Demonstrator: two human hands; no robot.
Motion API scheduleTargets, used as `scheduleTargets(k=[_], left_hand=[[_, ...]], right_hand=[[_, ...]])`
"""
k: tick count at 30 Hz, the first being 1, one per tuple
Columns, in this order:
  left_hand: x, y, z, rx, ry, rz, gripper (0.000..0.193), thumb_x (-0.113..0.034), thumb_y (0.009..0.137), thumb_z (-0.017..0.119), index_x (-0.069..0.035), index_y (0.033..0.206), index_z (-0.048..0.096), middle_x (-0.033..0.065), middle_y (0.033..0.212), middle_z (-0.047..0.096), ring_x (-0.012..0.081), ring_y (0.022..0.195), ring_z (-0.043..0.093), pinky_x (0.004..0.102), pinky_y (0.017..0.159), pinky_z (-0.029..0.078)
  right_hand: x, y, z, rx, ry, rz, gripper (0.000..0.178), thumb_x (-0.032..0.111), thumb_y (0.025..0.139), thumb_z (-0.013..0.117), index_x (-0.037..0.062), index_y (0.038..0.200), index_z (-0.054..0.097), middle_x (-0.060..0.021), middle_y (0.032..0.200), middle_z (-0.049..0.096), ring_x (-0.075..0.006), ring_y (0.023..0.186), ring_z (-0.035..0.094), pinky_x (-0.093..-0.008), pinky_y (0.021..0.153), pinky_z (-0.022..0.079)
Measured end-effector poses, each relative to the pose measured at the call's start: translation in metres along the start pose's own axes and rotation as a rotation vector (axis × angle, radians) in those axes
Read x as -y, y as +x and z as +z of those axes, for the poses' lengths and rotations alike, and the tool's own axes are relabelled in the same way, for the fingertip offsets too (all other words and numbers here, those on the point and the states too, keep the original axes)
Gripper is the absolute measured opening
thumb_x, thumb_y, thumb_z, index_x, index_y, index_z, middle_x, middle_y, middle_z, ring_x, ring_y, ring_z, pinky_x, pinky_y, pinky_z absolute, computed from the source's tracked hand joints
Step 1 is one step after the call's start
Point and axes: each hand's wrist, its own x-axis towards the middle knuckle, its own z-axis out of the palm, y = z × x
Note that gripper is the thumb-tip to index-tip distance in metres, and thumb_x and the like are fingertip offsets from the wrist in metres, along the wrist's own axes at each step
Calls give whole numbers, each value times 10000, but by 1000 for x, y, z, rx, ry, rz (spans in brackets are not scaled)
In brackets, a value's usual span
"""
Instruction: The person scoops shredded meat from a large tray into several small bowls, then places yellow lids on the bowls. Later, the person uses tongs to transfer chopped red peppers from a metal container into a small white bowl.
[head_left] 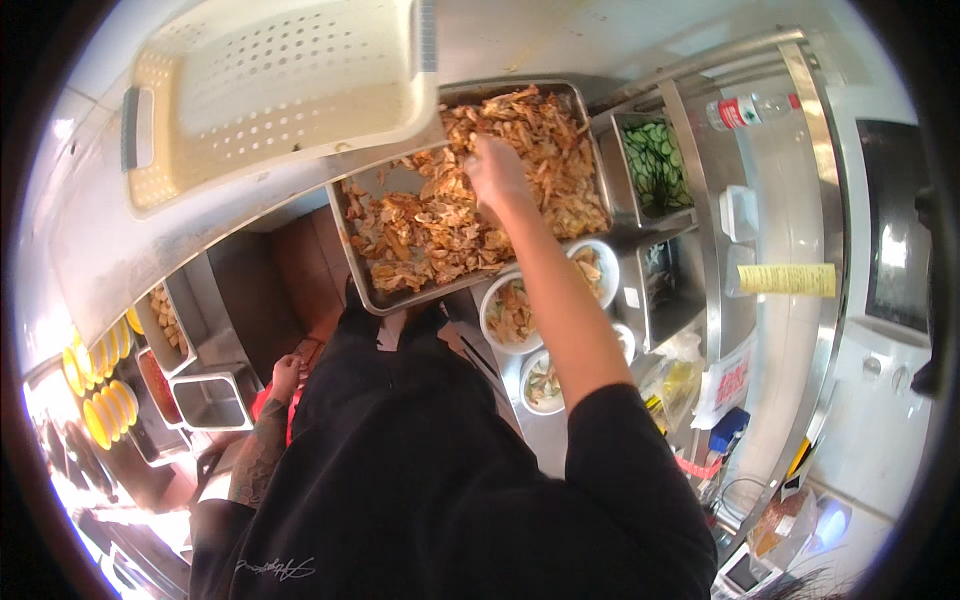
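A large metal tray [362, 287] holds a heap of brown, shredded cooked meat [440, 225]. My right hand [497, 175] reaches into the far part of the heap, slightly blurred, its fingers bent and closed on some meat. Under and beside my right forearm stand several white bowls [487, 325] with food in them. At my left side hangs my left hand [287, 377], its fingers curled, next to something red [292, 415]. Whether the left hand holds anything is hidden.
A cream perforated basket [280, 90] overhangs the tray's left corner. To the right are a pan of sliced cucumber [655, 160], a metal shelf rail [825, 150] and a plastic bottle [750, 110]. An empty metal pan [213, 402] and yellow-rimmed dishes [108, 415] are at left.
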Motion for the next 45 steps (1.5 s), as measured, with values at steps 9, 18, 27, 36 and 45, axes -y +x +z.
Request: scheduleTargets(k=[9, 18, 27, 36, 45], left_hand=[[90, -58, 0, -190, -109, -66, 196, -202, 986, 586, -25, 993, 671, 88, 867, 713, 173, 696, 680, 313, 586, 531], [40, -97, 28, -196, 51, 78, 210, -193, 945, 686, -2, 1031, 708, 88, 898, 733, 154, 847, 678, 294, 773, 536], [-76, -167, 3, 386, -528, -120, 475, -78, 946, 703, 79, 1353, 515, 154, 1294, 618, 209, 1144, 630, 334, 1022, 515], [-118, -188, -5, 594, -400, 82, 883, -128, 821, 846, 18, 1532, 342, 106, 1501, 476, 213, 1379, 452, 347, 1179, 335], [-133, -187, -6, 438, 1, 250, 713, -116, 893, 767, -3, 1499, 409, 84, 1467, 507, 205, 1341, 489, 324, 1146, 369]], right_hand=[[-12, 88, 60, -137, 210, 85, 212, 135, 988, 584, 49, 1163, 666, -138, 1180, 690, -294, 1071, 661, -395, 993, 536], [49, 19, -23, 83, 738, 167, 391, 148, 1029, 536, 55, 1407, 506, -106, 1222, 665, -163, 998, 657, -245, 823, 573], [78, 7, 39, 192, 408, 165, 352, 274, 1070, 467, 64, 1340, 551, -75, 809, 573, -142, 513, 447, -314, 499, 477], [33, 57, 11, 304, 296, 122, 455, 138, 1037, 523, 58, 1472, 418, -125, 1440, 446, -193, 1203, 518, -339, 958, 556], [19, 15, -27, 147, 633, 18, 345, 138, 1023, 557, 67, 1360, 537, -91, 1256, 639, -189, 1001, 663, -305, 851, 589]])
